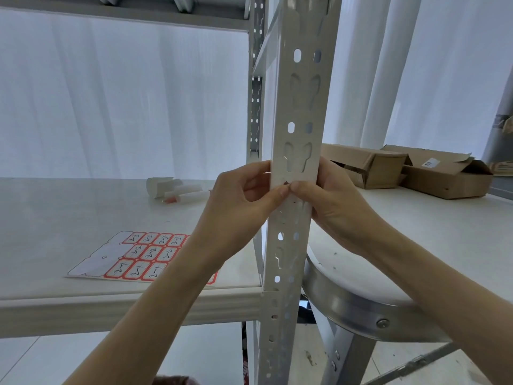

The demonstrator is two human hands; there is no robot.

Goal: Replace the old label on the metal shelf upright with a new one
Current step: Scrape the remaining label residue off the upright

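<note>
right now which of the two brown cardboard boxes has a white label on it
The farther-right brown cardboard box, lying open at its right end, carries a small white label on top; the left cardboard box beside the metal upright shows none.

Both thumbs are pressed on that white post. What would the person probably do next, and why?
Probably keep scraping with a thumbnail: small dark specks remain on the upright where the left hand and right hand meet, while the label sheet lies untouched on the shelf.

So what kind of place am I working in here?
Probably a storeroom or stockroom: a slotted metal shelf upright, opened cardboard boxes on the table beside it, and a sheet of red-bordered labels on the shelf board.
</note>
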